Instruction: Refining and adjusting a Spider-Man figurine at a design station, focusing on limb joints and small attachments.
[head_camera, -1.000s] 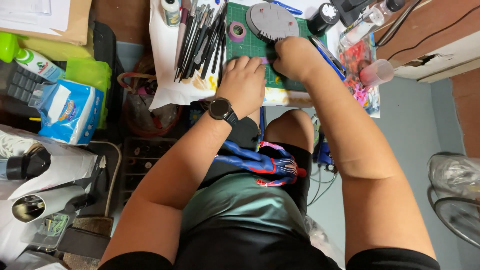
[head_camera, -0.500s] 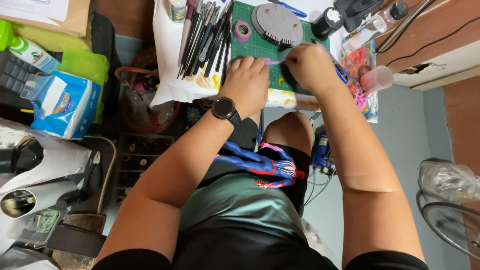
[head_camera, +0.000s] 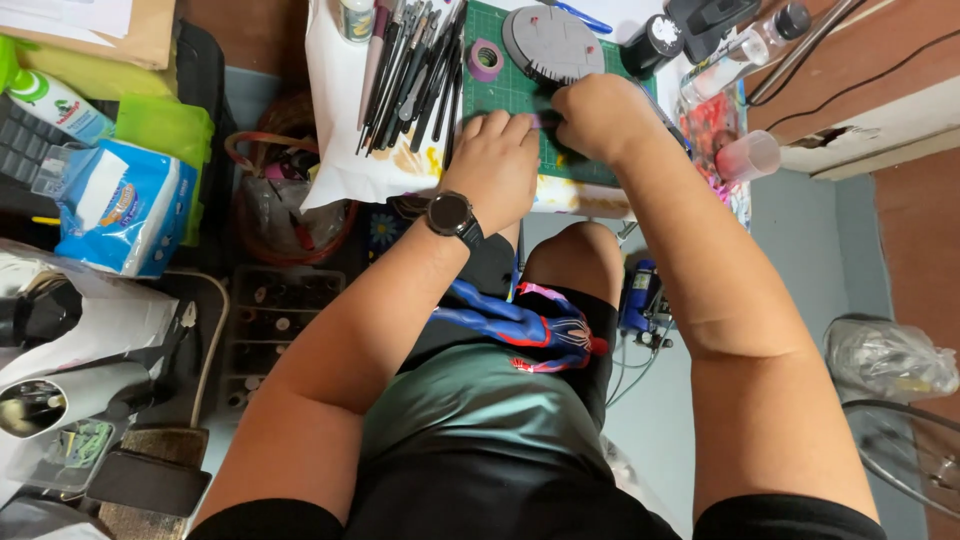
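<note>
Both my hands meet over a green cutting mat (head_camera: 510, 95) on a small table. My left hand (head_camera: 497, 168), with a black watch (head_camera: 451, 214) on the wrist, rests knuckles-up on the mat's near edge, its fingertips curled against a small purple piece (head_camera: 543, 121). My right hand (head_camera: 603, 115) is closed in a fist just right of it, pinching the same piece. What the piece is stays mostly hidden by the fingers. A grey round disc (head_camera: 552, 42) lies on the mat beyond my hands, and a purple tape roll (head_camera: 486, 59) lies to its left.
Several dark brushes (head_camera: 412, 70) lie on white paper left of the mat. A black jar (head_camera: 655, 42), a clear bottle (head_camera: 762, 36) and a pink cup (head_camera: 750, 156) stand to the right. A blue tissue pack (head_camera: 120, 205) and a basket (head_camera: 290, 215) sit on the left.
My two hands have drawn a little closer together over the mat. The view has shifted slightly; nothing else has moved.
</note>
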